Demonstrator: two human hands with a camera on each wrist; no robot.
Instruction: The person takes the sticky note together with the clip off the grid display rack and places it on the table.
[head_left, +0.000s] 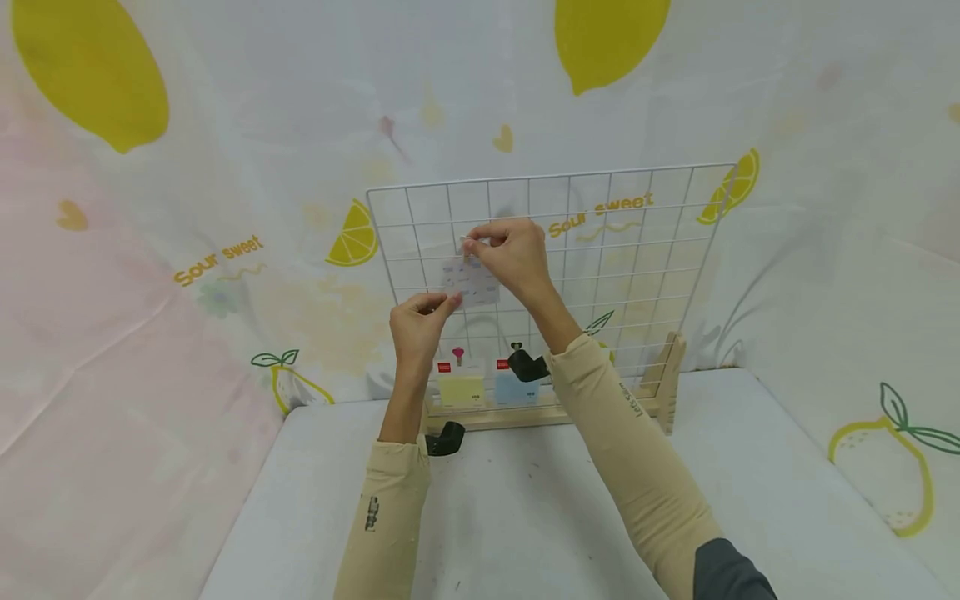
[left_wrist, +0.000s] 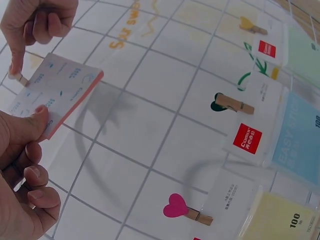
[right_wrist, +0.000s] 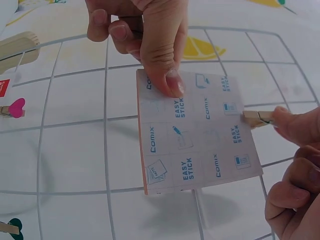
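Observation:
My left hand (head_left: 418, 332) pinches the lower left corner of a square sticky note pad (head_left: 482, 287) between thumb and fingers. Blue print covers the face of the pad (right_wrist: 200, 137), and an orange-pink edge shows along one side. At the top edge of the pad, my right hand (head_left: 516, 254) pinches a small wooden clothespin (right_wrist: 257, 118), whose tip meets the pad. Right behind stands a white wire grid panel (head_left: 547, 177). Whether the clothespin also grips a wire is hard to see.
Low on the grid hang a yellow note pack (head_left: 462, 390) with a pink heart clip (left_wrist: 176, 205), a blue note pack (head_left: 516, 390) with a green heart clip, and a green note pack (left_wrist: 305, 55) with a yellow clip. A wooden stand (head_left: 667, 383) supports the grid on the white table (head_left: 495, 517).

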